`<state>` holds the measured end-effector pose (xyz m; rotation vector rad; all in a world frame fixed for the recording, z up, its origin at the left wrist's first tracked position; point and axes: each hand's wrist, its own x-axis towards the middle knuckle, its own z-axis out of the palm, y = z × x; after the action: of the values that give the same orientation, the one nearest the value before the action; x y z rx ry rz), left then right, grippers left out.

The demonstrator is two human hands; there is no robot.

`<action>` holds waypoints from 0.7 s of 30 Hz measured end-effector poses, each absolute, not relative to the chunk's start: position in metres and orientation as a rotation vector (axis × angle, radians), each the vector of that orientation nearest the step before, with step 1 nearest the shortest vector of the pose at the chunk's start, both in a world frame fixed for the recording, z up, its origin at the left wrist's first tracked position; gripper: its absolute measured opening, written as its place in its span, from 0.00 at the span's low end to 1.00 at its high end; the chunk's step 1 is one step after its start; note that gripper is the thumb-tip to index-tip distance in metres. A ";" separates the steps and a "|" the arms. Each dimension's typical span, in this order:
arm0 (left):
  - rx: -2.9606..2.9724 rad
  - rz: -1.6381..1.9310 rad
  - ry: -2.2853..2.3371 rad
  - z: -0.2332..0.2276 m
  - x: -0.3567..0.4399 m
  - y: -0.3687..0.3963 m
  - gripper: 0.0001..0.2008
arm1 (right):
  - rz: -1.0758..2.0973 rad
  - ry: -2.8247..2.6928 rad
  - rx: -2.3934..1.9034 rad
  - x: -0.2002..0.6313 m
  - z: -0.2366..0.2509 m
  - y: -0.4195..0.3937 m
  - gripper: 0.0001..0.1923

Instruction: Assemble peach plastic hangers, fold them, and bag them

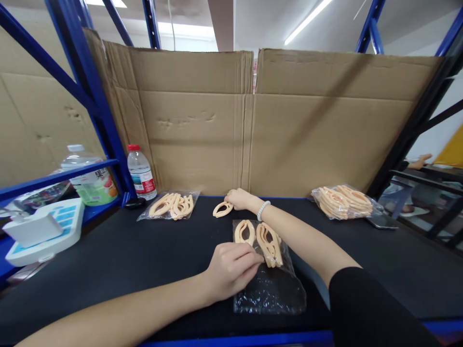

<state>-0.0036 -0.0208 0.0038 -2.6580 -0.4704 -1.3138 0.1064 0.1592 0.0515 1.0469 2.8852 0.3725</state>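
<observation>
My left hand (pixel 234 270) is closed at the clear plastic bag (pixel 269 289), its fingertips pinching near the bag's opening and hiding part of the contents. Two sets of beige looped pieces (pixel 269 246) lie side by side in the upper half of that bag; the lower half lies flat on the black tabletop. Beyond the bag, my right hand (pixel 239 198) reaches across with a pale bead bracelet on its wrist. Its fingers are closed on the right end of a loose beige oval loop (pixel 222 209), which rests on the tabletop.
Filled bags of beige loops lie at back left (pixel 171 206) and back right (pixel 342 202); a dark flat object (pixel 382 221) is beside the latter. Left stand a red-capped bottle (pixel 141 174), a larger jug (pixel 90 180) and a white-blue device (pixel 47 233). Cardboard (pixel 195 125) walls the back.
</observation>
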 end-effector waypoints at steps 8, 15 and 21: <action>-2.659 -1.305 -0.498 0.006 -0.004 -0.023 0.06 | 0.235 3.110 1.144 0.160 0.049 0.123 0.16; -2.655 -1.299 -0.530 0.007 -0.003 -0.023 0.05 | 0.232 3.493 1.476 0.225 0.076 0.037 0.14; -2.668 -1.320 -0.535 0.012 -0.002 -0.023 0.05 | 0.665 3.746 1.601 0.256 0.088 -0.092 0.10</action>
<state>-0.0018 -0.0233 0.0116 -2.6675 -0.5345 -1.3198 0.2558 -0.0925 0.0880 1.6013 3.7461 0.6654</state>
